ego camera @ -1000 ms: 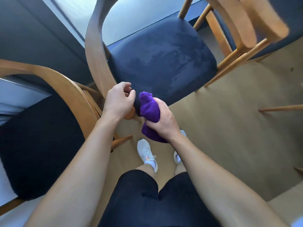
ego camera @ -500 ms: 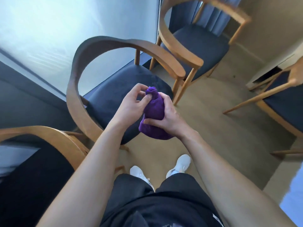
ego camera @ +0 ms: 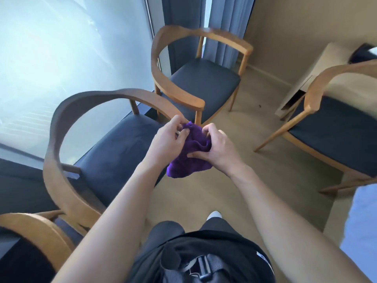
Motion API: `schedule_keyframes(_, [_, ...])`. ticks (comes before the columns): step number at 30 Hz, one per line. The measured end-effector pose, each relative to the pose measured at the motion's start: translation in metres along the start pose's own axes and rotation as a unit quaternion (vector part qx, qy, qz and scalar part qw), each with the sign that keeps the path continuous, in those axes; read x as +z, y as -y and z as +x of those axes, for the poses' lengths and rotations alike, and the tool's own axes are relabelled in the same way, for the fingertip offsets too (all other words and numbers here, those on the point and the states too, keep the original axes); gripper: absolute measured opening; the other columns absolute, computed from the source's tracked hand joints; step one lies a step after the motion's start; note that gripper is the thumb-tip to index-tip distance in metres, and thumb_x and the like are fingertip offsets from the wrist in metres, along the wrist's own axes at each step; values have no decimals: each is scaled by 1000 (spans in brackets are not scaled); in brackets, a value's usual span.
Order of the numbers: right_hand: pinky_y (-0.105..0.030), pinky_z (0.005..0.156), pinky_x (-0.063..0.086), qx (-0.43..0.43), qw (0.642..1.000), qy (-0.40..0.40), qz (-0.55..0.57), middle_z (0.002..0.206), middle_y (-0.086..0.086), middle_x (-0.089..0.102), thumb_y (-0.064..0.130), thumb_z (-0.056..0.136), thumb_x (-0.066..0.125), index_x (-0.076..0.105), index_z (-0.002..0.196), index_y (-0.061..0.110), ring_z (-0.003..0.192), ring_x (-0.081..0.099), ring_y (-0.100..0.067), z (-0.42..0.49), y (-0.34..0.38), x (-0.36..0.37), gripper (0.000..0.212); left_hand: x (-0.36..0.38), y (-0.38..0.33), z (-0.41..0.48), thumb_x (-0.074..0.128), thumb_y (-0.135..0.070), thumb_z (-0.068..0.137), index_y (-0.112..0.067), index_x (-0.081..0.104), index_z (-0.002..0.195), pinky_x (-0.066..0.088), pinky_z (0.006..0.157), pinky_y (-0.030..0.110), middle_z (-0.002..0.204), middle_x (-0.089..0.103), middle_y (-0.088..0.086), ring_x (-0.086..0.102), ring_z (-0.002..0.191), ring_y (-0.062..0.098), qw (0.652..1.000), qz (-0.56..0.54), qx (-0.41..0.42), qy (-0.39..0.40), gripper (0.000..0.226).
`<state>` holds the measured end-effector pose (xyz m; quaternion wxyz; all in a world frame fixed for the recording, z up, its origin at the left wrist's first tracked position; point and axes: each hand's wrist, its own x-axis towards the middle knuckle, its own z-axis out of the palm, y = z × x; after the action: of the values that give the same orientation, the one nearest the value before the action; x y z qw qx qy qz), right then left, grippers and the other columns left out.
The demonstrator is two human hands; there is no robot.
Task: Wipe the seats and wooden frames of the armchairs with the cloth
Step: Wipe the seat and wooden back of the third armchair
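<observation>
Head view: cloth point(ego camera: 191, 160) is bunched in mid-air, just right of the near-left chair point(ego camera: 114, 156). Left hand point(ego camera: 165, 142) pinches the top fold; right hand point(ego camera: 218, 150) grips the middle, fingers curled. Looks light, soft and floppy, so wad it in one palm.

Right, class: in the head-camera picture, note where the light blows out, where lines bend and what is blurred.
Head view: daylight glare washes out the window, and the nearest armchair's frame is dark against it; head view: wide-angle distortion tilts the curtains; head view: the right armchair's arm is smeared, while the purple cloth, left hand and right hand look fairly sharp.
</observation>
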<state>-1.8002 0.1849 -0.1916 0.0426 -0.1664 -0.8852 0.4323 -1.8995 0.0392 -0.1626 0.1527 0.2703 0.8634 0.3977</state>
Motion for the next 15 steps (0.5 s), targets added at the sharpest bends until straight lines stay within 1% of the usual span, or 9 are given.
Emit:
schedule_keyframes(2, [-40, 84, 51, 0, 1000, 1, -9, 100, 11, 59, 52, 65, 88, 48, 108, 23, 97, 55, -18, 5, -14, -22, 65, 18, -15, 16, 51, -26, 100, -28, 50, 100, 54, 75, 43, 89, 61, -10, 61, 79, 18, 999, 29, 20, -2, 2])
schedule_keyframes(5, [-37, 90, 48, 32, 998, 28, -52, 111, 8, 63, 59, 64, 86, 50, 124, 27, 103, 57, -18, 14, -33, -60, 76, 41, -37, 38, 52, -24, 99, -23, 52, 101, 51, 75, 40, 92, 59, -7, 59, 84, 22, 998, 53, 42, -1, 3])
schedule_keyframes(6, [-37, 89, 47, 37, 996, 38, -71, 108, 7, 64, 59, 66, 84, 53, 123, 28, 102, 56, -19, 18, -39, -72, 72, 48, -45, 45, 53, -22, 99, -20, 52, 100, 49, 74, 39, 91, 58, -5, 57, 85, 23, 997, 58, 53, -2, 3])
schedule_keyframes(8, [-38, 87, 49, 24, 996, 45, -78, 98, 7, 67, 53, 73, 81, 62, 111, 28, 98, 58, -20, 24, -53, -93, 49, 62, -57, 58, 55, -17, 96, -14, 53, 98, 44, 75, 35, 91, 57, -3, 55, 88, 25, 996, 54, 76, -14, 4])
schedule_keyframes(10, [-40, 86, 50, 1, 999, 32, -40, 97, 5, 68, 40, 81, 79, 67, 107, 28, 94, 60, -18, 30, -68, -112, 31, 74, -67, 69, 53, -17, 96, -15, 54, 100, 44, 76, 29, 95, 61, -6, 57, 88, 15, 998, 13, 65, 3, 5])
schedule_keyframes(11, [-39, 87, 49, -8, 999, 24, -25, 99, 4, 67, 35, 84, 78, 69, 109, 28, 94, 60, -17, 33, -74, -120, 28, 80, -72, 74, 51, -18, 96, -16, 52, 99, 44, 72, 27, 90, 61, -9, 56, 81, 7, 999, -7, 48, 24, 4])
schedule_keyframes(12, [-37, 88, 49, -14, 1000, 17, -20, 102, 4, 67, 30, 86, 76, 69, 112, 28, 96, 60, -16, 36, -79, -128, 27, 85, -76, 79, 50, -19, 96, -14, 49, 97, 42, 67, 26, 82, 58, -9, 51, 70, 4, 998, -19, 37, 41, 5])
schedule_keyframes(13, [-35, 90, 49, -17, 1000, 11, -19, 106, 4, 67, 27, 87, 75, 67, 117, 28, 99, 61, -16, 40, -83, -136, 31, 89, -80, 86, 51, -19, 96, -11, 45, 96, 40, 62, 27, 75, 54, -7, 45, 64, 7, 998, -25, 33, 47, 10])
schedule_keyframes(15, [-30, 94, 48, 4, 1000, 6, -1, 114, 6, 67, 26, 87, 76, 59, 131, 28, 105, 61, -13, 47, -88, -149, 47, 94, -88, 99, 53, -18, 97, -6, 40, 97, 42, 62, 33, 76, 53, 2, 44, 65, 17, 997, -47, 33, 43, 17])
